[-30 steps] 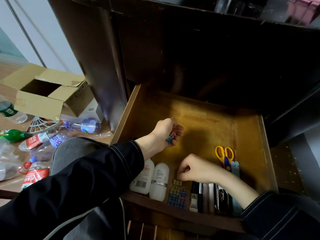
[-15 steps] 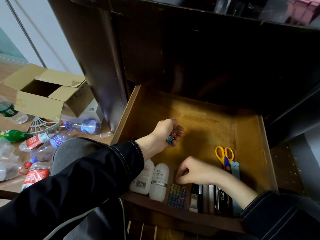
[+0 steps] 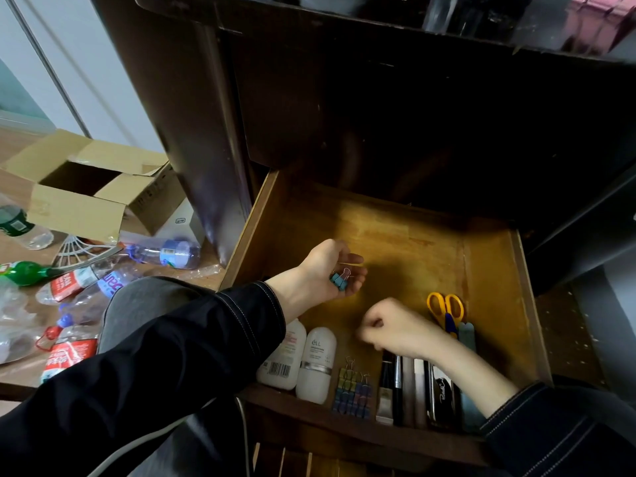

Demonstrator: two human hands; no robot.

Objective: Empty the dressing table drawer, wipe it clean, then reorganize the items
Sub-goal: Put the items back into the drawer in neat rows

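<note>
Clips went back into the drawer [image 3: 395, 235]
The left hand [image 3: 327, 273] cupped blue clips [image 3: 339, 280] over its middle; the right hand [image 3: 392, 327] was curled, hold unclear. The next clip likely belonged beside the clip row [image 3: 352, 390] at its front

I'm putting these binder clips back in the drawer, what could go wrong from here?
The teal clips lie loosely in your cupped left hand and might spill onto the drawer floor. Your right hand looks blurred, close above the lined-up clip row, so it could knock that row askew.
</note>
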